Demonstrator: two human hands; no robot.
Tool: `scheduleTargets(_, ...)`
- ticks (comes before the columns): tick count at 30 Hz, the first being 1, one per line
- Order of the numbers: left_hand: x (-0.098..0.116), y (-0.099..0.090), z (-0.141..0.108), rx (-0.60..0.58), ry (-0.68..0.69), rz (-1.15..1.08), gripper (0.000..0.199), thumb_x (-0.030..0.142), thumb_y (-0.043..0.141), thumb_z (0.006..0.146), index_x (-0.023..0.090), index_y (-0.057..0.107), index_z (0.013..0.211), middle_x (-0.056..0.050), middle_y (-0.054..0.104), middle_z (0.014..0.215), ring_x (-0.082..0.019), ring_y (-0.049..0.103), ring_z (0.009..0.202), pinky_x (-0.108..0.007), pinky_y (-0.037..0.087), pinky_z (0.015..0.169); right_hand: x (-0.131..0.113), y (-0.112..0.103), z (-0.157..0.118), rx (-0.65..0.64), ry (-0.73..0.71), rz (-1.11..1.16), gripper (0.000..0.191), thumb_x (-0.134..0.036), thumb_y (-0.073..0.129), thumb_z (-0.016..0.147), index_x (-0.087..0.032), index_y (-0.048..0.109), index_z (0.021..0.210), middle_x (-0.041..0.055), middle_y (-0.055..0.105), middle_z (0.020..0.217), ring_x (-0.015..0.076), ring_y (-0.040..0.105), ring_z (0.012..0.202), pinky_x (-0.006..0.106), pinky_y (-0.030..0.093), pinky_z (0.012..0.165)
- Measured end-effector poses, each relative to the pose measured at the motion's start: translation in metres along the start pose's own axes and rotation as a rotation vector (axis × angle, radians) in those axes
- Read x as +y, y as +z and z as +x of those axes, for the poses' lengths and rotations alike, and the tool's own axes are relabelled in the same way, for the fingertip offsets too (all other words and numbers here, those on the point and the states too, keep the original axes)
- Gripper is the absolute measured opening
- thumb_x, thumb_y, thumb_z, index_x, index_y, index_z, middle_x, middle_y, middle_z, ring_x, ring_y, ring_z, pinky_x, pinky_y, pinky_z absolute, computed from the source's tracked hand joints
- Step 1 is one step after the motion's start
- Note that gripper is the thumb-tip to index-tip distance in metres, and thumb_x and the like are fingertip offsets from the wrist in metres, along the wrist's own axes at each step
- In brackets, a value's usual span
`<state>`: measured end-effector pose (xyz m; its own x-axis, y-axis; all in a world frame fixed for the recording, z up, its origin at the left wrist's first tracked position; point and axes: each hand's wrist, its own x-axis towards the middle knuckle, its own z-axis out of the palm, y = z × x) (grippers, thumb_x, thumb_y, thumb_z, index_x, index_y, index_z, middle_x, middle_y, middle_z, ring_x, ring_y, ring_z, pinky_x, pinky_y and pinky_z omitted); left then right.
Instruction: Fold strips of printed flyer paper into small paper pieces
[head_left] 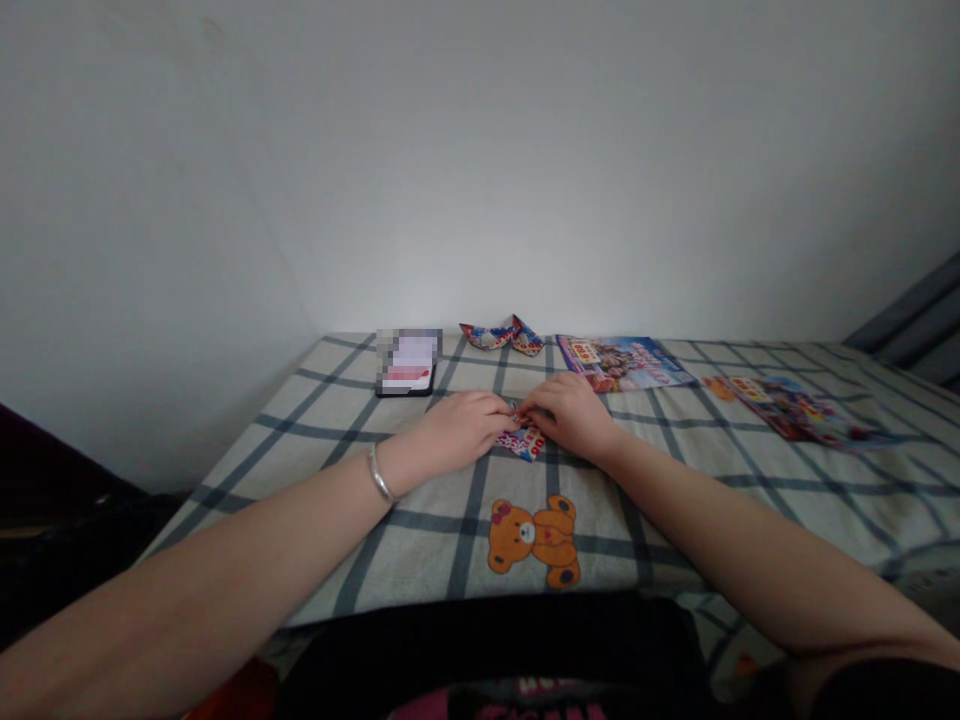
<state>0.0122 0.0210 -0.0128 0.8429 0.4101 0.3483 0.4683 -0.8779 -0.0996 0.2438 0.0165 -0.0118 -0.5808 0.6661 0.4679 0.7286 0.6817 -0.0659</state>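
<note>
A small folded piece of colourful printed paper (523,444) lies on the checked cloth at the middle of the table. My left hand (469,428), below a silver bracelet on the wrist, has its fingers closed on the paper's left and upper edge. From the right, my right hand (568,412) pinches the paper's upper edge with bent fingers. The fingertips of both hands nearly meet there and hide part of the paper. Behind the hands, a folded paper shape (491,336) with pointed ends stands near the wall, beside another folded piece (528,337).
A phone (409,362) with a lit screen leans at the back left. Flat printed sheets lie at the back right (626,362) and farther right (806,410). The checked tablecloth (420,545) bears a printed bear. A pale wall rises behind the table.
</note>
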Motion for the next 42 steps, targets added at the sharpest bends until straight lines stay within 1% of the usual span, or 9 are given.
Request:
scheduleTargets(4, 0.000, -0.002, -0.003, -0.030, -0.014, 0.035, 0.026, 0.021, 0.050, 0.096, 0.022, 0.068, 0.114, -0.006, 0.065, 0.117, -0.021, 0.059, 0.109, -0.039, 0.047, 0.099, -0.006, -0.012, -0.005, -0.012, -0.109, 0.014, 0.013, -0.019, 0.064, 0.086, -0.023, 0.075, 0.093, 0.0030, 0.074, 0.101, 0.0217, 0.060, 0.098, 0.036, 0.039, 0.090)
scheduleTargets(7, 0.001, -0.003, -0.003, -0.052, -0.030, 0.042, 0.026, 0.021, 0.050, 0.096, 0.021, 0.067, 0.115, -0.006, 0.065, 0.118, -0.021, 0.059, 0.110, -0.037, 0.046, 0.099, -0.009, -0.016, -0.006, -0.078, -0.148, 0.003, 0.014, -0.019, 0.065, 0.085, -0.022, 0.075, 0.093, 0.0029, 0.075, 0.100, 0.0212, 0.061, 0.094, 0.035, 0.041, 0.087)
scheduleTargets(14, 0.004, -0.003, -0.004, -0.065, -0.037, 0.072, 0.025, 0.025, 0.049, 0.098, 0.021, 0.065, 0.115, -0.006, 0.063, 0.121, -0.022, 0.057, 0.112, -0.037, 0.044, 0.099, -0.009, -0.017, -0.003, -0.125, -0.136, -0.007, 0.013, -0.021, 0.063, 0.086, -0.021, 0.075, 0.092, 0.0039, 0.074, 0.098, 0.0193, 0.061, 0.091, 0.033, 0.042, 0.085)
scheduleTargets(18, 0.006, -0.007, -0.004, -0.097, -0.044, 0.070, 0.029, 0.038, 0.049, 0.100, 0.022, 0.063, 0.119, -0.007, 0.063, 0.123, -0.023, 0.057, 0.112, -0.036, 0.044, 0.097, -0.012, -0.023, -0.002, -0.155, -0.138, -0.120, 0.012, -0.021, 0.064, 0.085, -0.021, 0.076, 0.088, 0.0040, 0.074, 0.091, 0.0211, 0.060, 0.091, 0.036, 0.039, 0.088)
scheduleTargets(21, 0.007, -0.012, -0.003, -0.134, -0.033, 0.074, 0.033, 0.045, 0.049, 0.099, 0.023, 0.062, 0.122, -0.007, 0.062, 0.124, -0.023, 0.058, 0.112, -0.036, 0.044, 0.097, -0.013, -0.025, -0.001, -0.185, -0.139, -0.162, 0.013, -0.022, 0.064, 0.085, -0.021, 0.076, 0.087, 0.0040, 0.074, 0.090, 0.0213, 0.060, 0.090, 0.036, 0.039, 0.087)
scheduleTargets(27, 0.008, -0.018, -0.002, -0.177, -0.021, 0.080, 0.033, 0.044, 0.051, 0.099, 0.024, 0.060, 0.123, -0.007, 0.061, 0.127, -0.023, 0.059, 0.115, -0.036, 0.044, 0.097, -0.008, -0.028, -0.002, -0.214, -0.111, -0.144, 0.013, -0.022, 0.065, 0.084, -0.023, 0.077, 0.089, 0.0026, 0.075, 0.093, 0.0203, 0.062, 0.089, 0.034, 0.041, 0.084)
scheduleTargets(31, 0.008, -0.017, -0.002, -0.175, -0.019, 0.085, 0.034, 0.045, 0.051, 0.098, 0.024, 0.060, 0.124, -0.007, 0.060, 0.130, -0.023, 0.058, 0.116, -0.036, 0.044, 0.097, -0.007, -0.030, -0.003, -0.228, -0.094, -0.150, 0.013, -0.021, 0.065, 0.083, -0.022, 0.078, 0.087, 0.0028, 0.075, 0.092, 0.0198, 0.063, 0.085, 0.033, 0.042, 0.080)
scheduleTargets(37, 0.008, -0.015, -0.003, -0.160, -0.018, 0.077, 0.034, 0.045, 0.052, 0.098, 0.024, 0.060, 0.123, -0.007, 0.060, 0.129, -0.023, 0.058, 0.116, -0.037, 0.043, 0.098, -0.007, -0.033, -0.002, -0.250, -0.094, -0.130, 0.015, -0.020, 0.064, 0.083, -0.023, 0.078, 0.088, 0.0025, 0.075, 0.094, 0.0199, 0.064, 0.086, 0.032, 0.044, 0.081)
scheduleTargets(42, 0.007, -0.013, -0.005, -0.138, -0.019, 0.070, 0.035, 0.045, 0.053, 0.097, 0.023, 0.060, 0.124, -0.008, 0.060, 0.129, -0.024, 0.057, 0.116, -0.038, 0.042, 0.099, -0.008, -0.036, -0.003, -0.280, -0.070, -0.161, 0.016, -0.019, 0.065, 0.081, -0.021, 0.079, 0.087, 0.0037, 0.076, 0.096, 0.0214, 0.065, 0.088, 0.033, 0.046, 0.081)
